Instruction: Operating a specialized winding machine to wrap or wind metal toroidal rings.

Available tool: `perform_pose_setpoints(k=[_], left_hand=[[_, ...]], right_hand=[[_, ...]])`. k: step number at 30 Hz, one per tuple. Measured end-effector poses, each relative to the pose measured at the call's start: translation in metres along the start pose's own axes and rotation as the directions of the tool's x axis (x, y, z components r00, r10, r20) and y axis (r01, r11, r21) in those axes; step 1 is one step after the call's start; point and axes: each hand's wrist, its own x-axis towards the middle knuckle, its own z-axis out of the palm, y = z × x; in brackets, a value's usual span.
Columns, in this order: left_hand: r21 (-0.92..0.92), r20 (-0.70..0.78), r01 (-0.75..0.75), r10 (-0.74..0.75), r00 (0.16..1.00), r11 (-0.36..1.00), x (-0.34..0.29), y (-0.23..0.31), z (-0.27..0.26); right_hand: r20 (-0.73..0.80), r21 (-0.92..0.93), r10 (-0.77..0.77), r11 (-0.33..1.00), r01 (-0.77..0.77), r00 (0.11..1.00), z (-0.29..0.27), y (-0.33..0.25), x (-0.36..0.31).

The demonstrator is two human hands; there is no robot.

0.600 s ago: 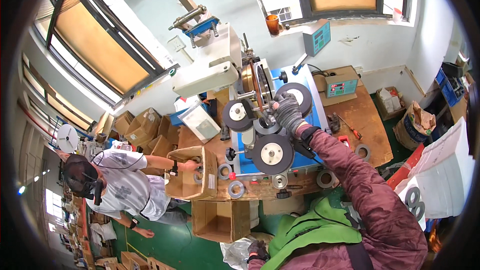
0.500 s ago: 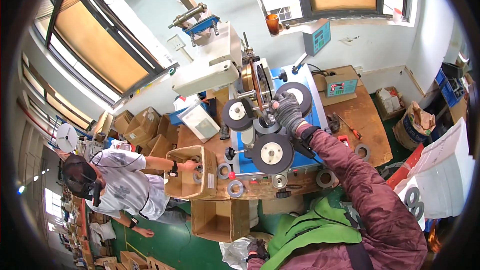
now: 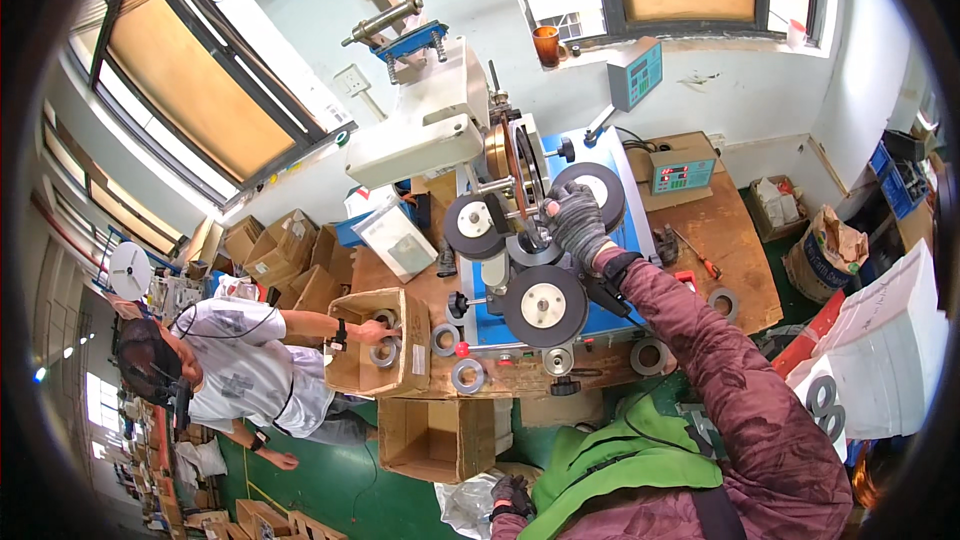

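Right now my right hand [image 3: 577, 223], gloved, is closed around something small at the hub between the machine's black wheels [image 3: 545, 305]; exactly what, I cannot tell. If a wheel turns, the glove could snag, I judge. My left hand [image 3: 512, 496] hangs low, gripping a plastic bag [image 3: 468, 506], away from the table [image 3: 725, 240].

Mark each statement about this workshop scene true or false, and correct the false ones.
1. The gloved right hand reaches to the machine's black wheels. True.
2. The left hand is bare, on the blue panel. False: it is gloved, low by a plastic bag.
3. A co-worker's hand reaches into a cardboard box. True.
4. An orange cup stands on the floor. False: it stands on the window ledge.
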Motion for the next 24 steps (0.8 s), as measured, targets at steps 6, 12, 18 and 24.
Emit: perform_pose_setpoints(k=[6, 12, 18, 24], left_hand=[[0.034, -0.015, 0.016, -0.015, 1.000, 0.999, -0.011, 0.007, 0.011], [0.016, -0.038, 0.034, -0.034, 0.999, 0.999, -0.016, 0.009, 0.013], [-0.018, -0.050, 0.018, -0.019, 0.999, 1.000, -0.018, 0.006, 0.017], [-0.050, -0.022, 0.065, -0.066, 0.998, 0.997, 0.006, 0.000, 0.005]], right_hand=[[-0.018, -0.022, -0.006, 1.000, 0.006, 1.000, 0.007, 0.006, -0.002], [-0.025, 0.006, -0.022, 1.000, 0.023, 0.999, 0.000, 0.002, -0.002], [-0.183, 0.065, -0.061, 0.995, 0.074, 0.981, 0.009, 0.007, -0.002], [-0.103, 0.028, -0.034, 0.999, 0.037, 0.994, 0.011, 0.013, 0.000]])
